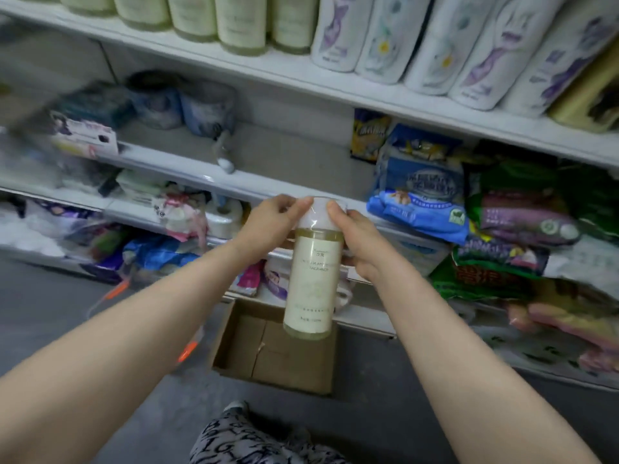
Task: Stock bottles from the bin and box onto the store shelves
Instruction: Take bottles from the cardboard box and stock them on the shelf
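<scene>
The left hand (272, 221) and the right hand (355, 236) pinch the bottle (313, 279) at its cap. It hangs straight up and down over the box (274, 360). The other bottles (241, 25) sit high above, on the top shelf (268, 67).

We see a top shelf (268, 73) lined with cream bottles (241, 21) at left and white bottles (435, 45) at right, standing side by side. On the middle shelf (284, 152) sit 2 tubs (207, 108) at the back left and blue bags (418, 195) at right. An open box (278, 356) lies on the grey floor (385, 413).
</scene>
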